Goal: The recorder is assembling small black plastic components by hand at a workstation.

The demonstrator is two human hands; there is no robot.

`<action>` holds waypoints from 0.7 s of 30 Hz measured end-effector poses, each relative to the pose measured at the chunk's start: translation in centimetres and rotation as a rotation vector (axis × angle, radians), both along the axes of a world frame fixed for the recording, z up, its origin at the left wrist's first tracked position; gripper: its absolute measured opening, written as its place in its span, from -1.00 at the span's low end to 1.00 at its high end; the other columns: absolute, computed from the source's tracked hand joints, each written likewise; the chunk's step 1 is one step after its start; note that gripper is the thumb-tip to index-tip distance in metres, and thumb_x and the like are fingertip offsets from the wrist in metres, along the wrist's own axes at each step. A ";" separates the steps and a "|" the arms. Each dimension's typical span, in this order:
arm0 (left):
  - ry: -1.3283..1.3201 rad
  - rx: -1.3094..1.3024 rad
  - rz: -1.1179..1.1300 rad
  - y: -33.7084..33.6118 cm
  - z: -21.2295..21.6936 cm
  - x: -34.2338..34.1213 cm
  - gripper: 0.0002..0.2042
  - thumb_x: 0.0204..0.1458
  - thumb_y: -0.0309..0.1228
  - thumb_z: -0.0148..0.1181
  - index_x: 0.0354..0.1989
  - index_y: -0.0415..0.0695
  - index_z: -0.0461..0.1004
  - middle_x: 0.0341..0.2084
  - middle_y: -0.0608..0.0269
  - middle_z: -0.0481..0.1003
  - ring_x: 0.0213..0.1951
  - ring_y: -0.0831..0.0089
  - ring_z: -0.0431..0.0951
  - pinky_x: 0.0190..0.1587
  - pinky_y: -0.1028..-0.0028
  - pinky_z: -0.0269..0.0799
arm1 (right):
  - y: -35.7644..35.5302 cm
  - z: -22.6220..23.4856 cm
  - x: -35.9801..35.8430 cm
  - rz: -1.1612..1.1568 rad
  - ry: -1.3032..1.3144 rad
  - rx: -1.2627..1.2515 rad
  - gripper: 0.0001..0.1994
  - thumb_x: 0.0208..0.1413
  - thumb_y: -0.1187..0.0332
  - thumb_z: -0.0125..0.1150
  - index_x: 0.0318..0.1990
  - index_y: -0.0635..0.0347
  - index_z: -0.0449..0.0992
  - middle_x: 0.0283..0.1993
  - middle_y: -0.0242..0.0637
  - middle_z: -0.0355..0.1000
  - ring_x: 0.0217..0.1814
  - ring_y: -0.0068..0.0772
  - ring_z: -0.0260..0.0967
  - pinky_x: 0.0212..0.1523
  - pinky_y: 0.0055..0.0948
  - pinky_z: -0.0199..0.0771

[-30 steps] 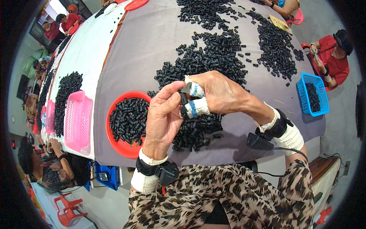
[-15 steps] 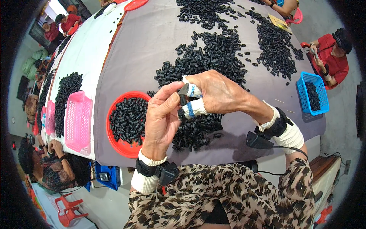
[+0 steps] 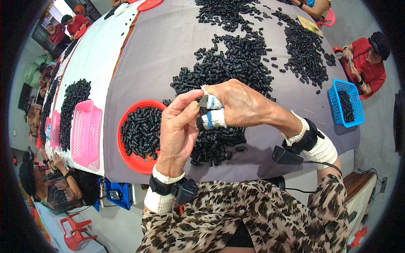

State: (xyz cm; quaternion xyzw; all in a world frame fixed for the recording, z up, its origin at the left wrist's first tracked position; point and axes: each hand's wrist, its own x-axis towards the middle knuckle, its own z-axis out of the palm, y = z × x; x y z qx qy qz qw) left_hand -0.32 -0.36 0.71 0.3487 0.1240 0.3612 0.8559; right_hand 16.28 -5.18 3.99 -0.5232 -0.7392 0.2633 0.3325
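Note:
My left hand (image 3: 179, 126) is raised over the near side of the table, thumb and index finger pinched on a small black piece (image 3: 203, 111). My right hand (image 3: 238, 103) meets it from the right, fingers curled, with white wraps bearing blue marks (image 3: 216, 118) around them. A flat, dark grey blade-like tip (image 3: 203, 101) sticks out of my right fingers against the black piece; the rest of it is hidden. Beneath the hands lies a heap of short black cylindrical pieces (image 3: 223, 63). Left of my left hand, a round red basin (image 3: 122, 145) is filled with similar black pieces.
Pink baskets (image 3: 86, 156) stand at the left on white cloth, beside another black heap (image 3: 75, 101). A blue basket (image 3: 358, 111) with black pieces sits at the right edge, near a person in red (image 3: 366, 63). Another person (image 3: 59, 185) works at the left.
Both hands stay together in nearly the same place. The right fingers and the grey tip have shifted slightly left and down against the black piece.

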 end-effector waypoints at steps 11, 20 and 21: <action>-0.152 -0.103 -0.055 -0.2 0.3 -0.1 -0.73 0.00 -0.56 0.09 -0.08 -0.26 0.36 -0.27 0.12 0.48 -0.23 0.42 0.50 -0.13 0.42 0.44 | -0.4 0.8 -0.8 -0.146 0.202 -0.029 -0.66 -0.26 0.19 0.30 -0.50 0.30 0.38 -0.59 -0.13 0.37 -0.57 -0.28 0.33 -0.50 -0.36 0.29; 0.087 -0.020 0.071 -0.4 1.4 0.9 -0.79 -0.08 -0.61 0.09 -0.21 -0.26 0.39 -0.37 0.22 0.47 -0.32 0.50 0.49 -0.20 0.50 0.43 | -0.5 0.1 -0.6 -0.141 0.174 0.066 -0.74 -0.26 0.38 0.33 -0.46 0.26 0.35 -0.65 -0.30 0.31 -0.63 -0.58 0.21 -0.60 -0.50 0.23; 0.112 -0.028 0.087 -0.4 1.4 1.0 -0.80 -0.06 -0.60 0.09 -0.21 -0.27 0.40 -0.38 0.21 0.47 -0.33 0.50 0.49 -0.21 0.50 0.43 | -0.6 0.2 -0.5 -0.150 0.149 0.058 -0.73 -0.26 0.37 0.34 -0.45 0.26 0.36 -0.64 -0.30 0.32 -0.62 -0.57 0.22 -0.59 -0.50 0.24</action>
